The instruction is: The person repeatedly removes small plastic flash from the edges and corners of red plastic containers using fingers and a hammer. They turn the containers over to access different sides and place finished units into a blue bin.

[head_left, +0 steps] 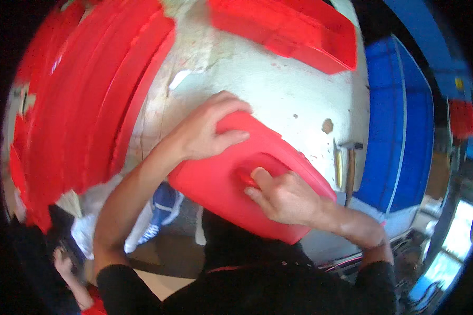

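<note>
A large smooth red plastic piece (pixel 210 181), with a rounded recess on its upper face, lies tilted in front of me. It rests partly over the pale worktop and partly against my body. My left hand (pixel 213 128) grips its far left end, fingers over the edge and thumb on the face. My right hand (pixel 291 197) is closed in a fist above the recess. A small red thing (pixel 245 177) shows at its thumb, but its kind is unclear, as the fingers hide the rest.
Nested red plastic pieces (pixel 100 100) are stacked on the left. A red bin (pixel 294 37) stands at the far side of the worktop (pixel 231 68). To the right are a hammer (pixel 350 168) and blue crates (pixel 389 126). Another person's hand (pixel 64 262) shows at lower left.
</note>
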Motion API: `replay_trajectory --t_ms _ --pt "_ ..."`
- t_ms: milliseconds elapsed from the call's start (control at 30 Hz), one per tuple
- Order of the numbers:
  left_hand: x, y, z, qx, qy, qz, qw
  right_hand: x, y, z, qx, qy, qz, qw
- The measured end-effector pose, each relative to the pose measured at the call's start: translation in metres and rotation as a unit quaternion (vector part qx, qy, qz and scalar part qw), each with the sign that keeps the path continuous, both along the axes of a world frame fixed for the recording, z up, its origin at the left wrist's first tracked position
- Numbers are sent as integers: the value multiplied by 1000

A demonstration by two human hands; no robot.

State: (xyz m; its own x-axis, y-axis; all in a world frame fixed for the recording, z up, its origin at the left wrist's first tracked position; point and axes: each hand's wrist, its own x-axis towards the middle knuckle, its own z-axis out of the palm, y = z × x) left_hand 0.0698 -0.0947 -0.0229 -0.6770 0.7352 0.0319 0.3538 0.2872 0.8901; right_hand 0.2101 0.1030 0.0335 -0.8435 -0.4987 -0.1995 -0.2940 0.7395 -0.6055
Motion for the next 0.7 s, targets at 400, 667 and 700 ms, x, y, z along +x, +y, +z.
replay_trajectory --t_ms 400,667,700 --pt "-29 54 38 -197 213 -63 955 25 133 -12 122 295 -409 855" --pt "41 109 1 -187 -6 -300 935 108 135 -90 182 206 -442 854" --pt "52 86 5 -177 -58 -263 946 110 134 -91 150 218 -455 850"
